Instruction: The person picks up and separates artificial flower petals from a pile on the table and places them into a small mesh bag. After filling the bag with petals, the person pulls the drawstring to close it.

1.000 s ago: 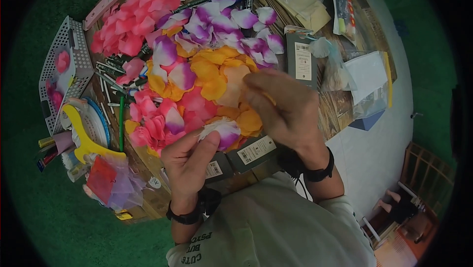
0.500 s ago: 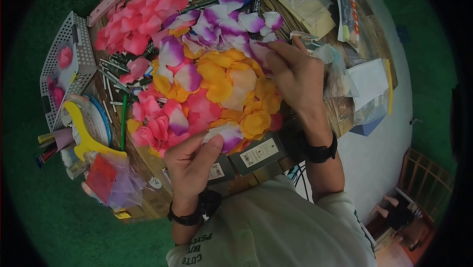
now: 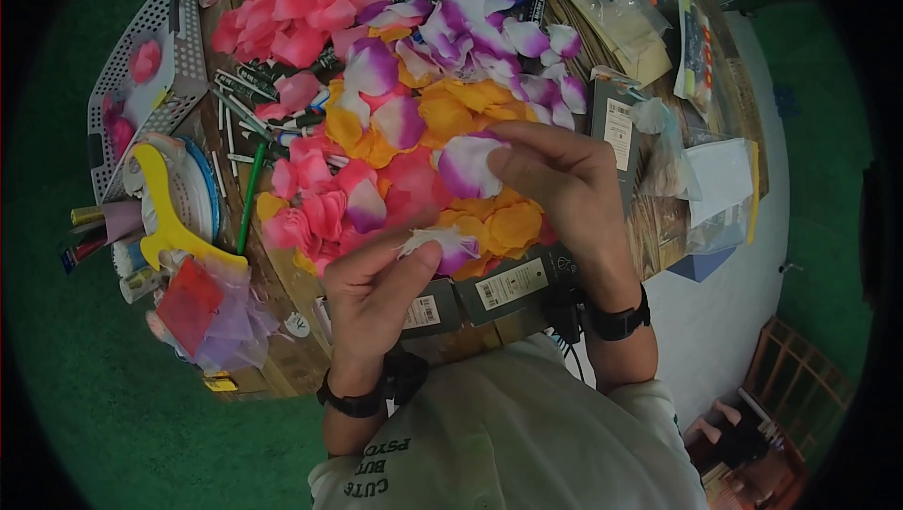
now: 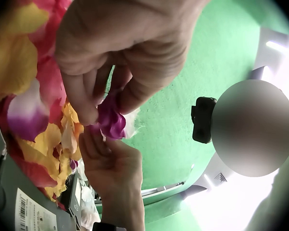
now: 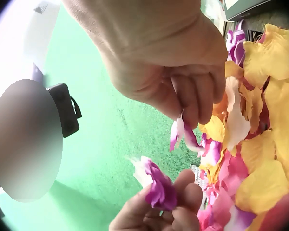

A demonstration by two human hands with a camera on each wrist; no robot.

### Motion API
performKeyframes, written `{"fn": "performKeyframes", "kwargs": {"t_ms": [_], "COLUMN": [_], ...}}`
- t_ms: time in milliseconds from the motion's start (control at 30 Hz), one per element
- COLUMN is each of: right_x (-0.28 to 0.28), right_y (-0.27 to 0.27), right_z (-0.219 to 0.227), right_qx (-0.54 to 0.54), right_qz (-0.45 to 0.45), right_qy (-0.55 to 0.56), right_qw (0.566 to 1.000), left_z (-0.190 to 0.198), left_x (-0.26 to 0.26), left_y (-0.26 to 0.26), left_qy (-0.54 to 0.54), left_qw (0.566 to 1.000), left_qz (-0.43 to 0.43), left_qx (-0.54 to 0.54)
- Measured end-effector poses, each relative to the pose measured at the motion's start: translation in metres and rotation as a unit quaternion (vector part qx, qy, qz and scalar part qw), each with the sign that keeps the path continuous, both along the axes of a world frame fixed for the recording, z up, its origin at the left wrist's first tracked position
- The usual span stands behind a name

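Observation:
My left hand [image 3: 372,298] pinches a small bunch of purple-and-white artificial petals [image 4: 112,118] between thumb and fingers, with white frayed edges showing. Opposite it, my right hand [image 3: 576,192] holds a single white petal with a purple edge [image 3: 466,167] by its side. In the right wrist view that petal [image 5: 177,134] hangs from the fingertips, a short gap from the bunch [image 5: 160,188]. Both hands are above a heap of loose petals: yellow ones [image 3: 513,226] in the middle, pink ones [image 3: 310,7] and purple-and-white ones [image 3: 470,30] farther back.
Markers [image 3: 246,87] and white sticks lie left of the heap. Dark labelled boxes [image 3: 508,290] sit at the near edge. A perforated basket [image 3: 179,87], a yellow Y-shaped piece [image 3: 160,209] and sheer bags [image 3: 221,326] stand at left; plastic bags [image 3: 663,148] and pen packs [image 3: 694,49] at right.
My right hand has gone from over the yellow petals to the purple-and-white ones at the back right, then returned toward my left hand with a petal. The left hand keeps its bunch.

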State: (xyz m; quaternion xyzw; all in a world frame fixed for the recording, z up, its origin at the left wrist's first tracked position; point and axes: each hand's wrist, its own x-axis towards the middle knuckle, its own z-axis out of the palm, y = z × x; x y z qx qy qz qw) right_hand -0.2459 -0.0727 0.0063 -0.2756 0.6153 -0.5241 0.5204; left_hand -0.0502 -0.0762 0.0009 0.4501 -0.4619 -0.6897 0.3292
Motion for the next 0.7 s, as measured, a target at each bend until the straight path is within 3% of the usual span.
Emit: {"fn": "performKeyframes", "kwargs": {"t_ms": [67, 267, 400, 500, 567, 700], "right_x": [0.005, 0.006, 0.008, 0.009, 0.009, 0.008], "right_y": [0.001, -0.003, -0.003, -0.005, -0.006, 0.006], "right_z": [-0.008, 0.001, -0.002, -0.005, -0.006, -0.007], "right_qx": [-0.081, -0.17, -0.167, -0.201, -0.223, -0.221], "right_qz": [0.065, 0.188, 0.19, 0.176, 0.108, 0.066], "right_qy": [0.159, 0.331, 0.373, 0.394, 0.381, 0.363], "right_qw": [0.982, 0.909, 0.893, 0.88, 0.89, 0.903], "left_z": [0.0, -0.002, -0.001, -0.004, -0.003, -0.003], "left_x": [0.001, 0.003, 0.002, -0.002, -0.004, -0.001], "left_y": [-0.003, -0.01, -0.01, -0.01, -0.01, -0.007], "left_qy": [0.026, -0.015, -0.029, -0.103, -0.078, -0.007], "left_qw": [0.999, 0.997, 0.999, 0.988, 0.991, 0.993], "left_qz": [0.026, -0.008, -0.021, -0.012, 0.039, 0.089], "left_qx": [-0.039, -0.077, -0.035, -0.11, -0.097, -0.084]}}
